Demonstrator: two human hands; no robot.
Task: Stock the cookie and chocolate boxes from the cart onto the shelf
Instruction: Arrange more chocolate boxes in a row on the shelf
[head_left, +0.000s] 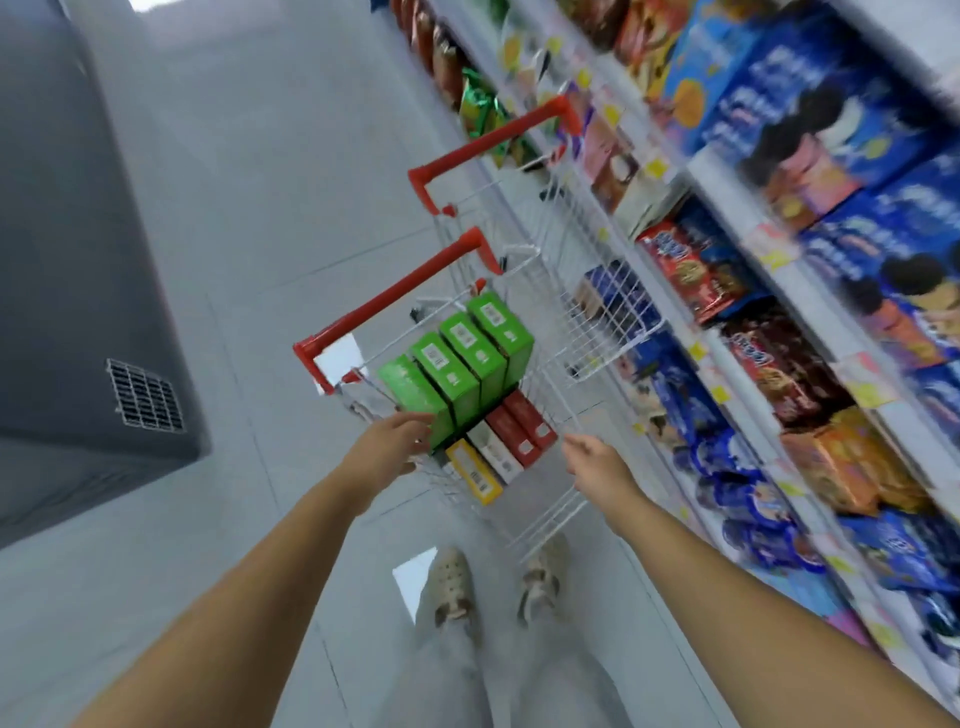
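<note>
A white wire cart (540, 514) with red handles stands in front of me, beside the shelf (727, 358) on the right. In its lower basket, several green boxes (467, 358) stand in a row above red boxes (519, 426), a white box (493, 452) and a yellow box (475, 475). My left hand (395, 441) grips the near end of the closest green box (415, 395). My right hand (592, 460) hovers over the cart's right rim, fingers relaxed and holding nothing.
The cart's upper wire basket (597, 291) holds nothing I can see. The shelf is packed with blue, red and orange cookie packs. A grey cabinet (78, 260) with a vent stands at the left. My feet (493, 582) are on the tiled floor below the cart.
</note>
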